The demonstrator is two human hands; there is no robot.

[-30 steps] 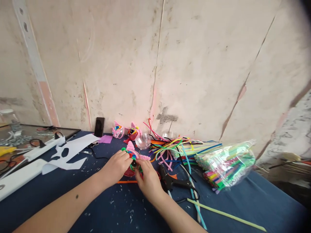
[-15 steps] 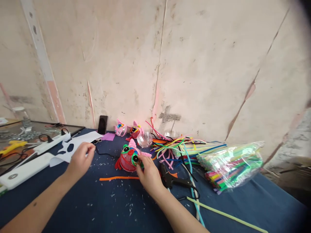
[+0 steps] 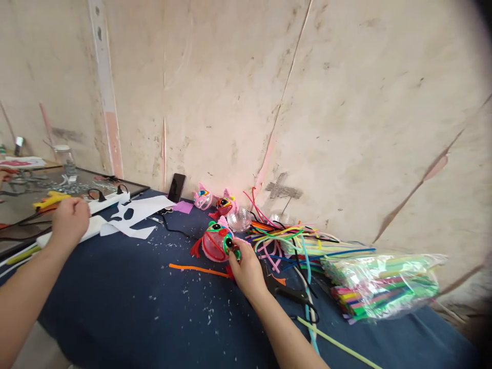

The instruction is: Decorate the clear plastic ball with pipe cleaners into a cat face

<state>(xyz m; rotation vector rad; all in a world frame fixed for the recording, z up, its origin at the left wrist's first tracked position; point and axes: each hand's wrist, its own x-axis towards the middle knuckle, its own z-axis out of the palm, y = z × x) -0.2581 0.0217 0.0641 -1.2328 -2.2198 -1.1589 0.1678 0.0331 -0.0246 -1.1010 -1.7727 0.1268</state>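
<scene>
Hands apart: right hand (image 3: 246, 269) pinching pipe-cleaner toy (image 3: 216, 243), left hand (image 3: 71, 219) curled, grip unclear, by white strip (image 3: 103, 202); no legible writing.

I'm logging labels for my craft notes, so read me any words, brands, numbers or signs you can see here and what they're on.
None can be read.
Dark cross-shaped mark on the wall: a smudge, not lettering.
Phone leaning on the wall: screen dark, no brand visible.
Clear bag of coloured sticks: no label visible.
Pipe-cleaner toy at the right hand: no text.
</scene>
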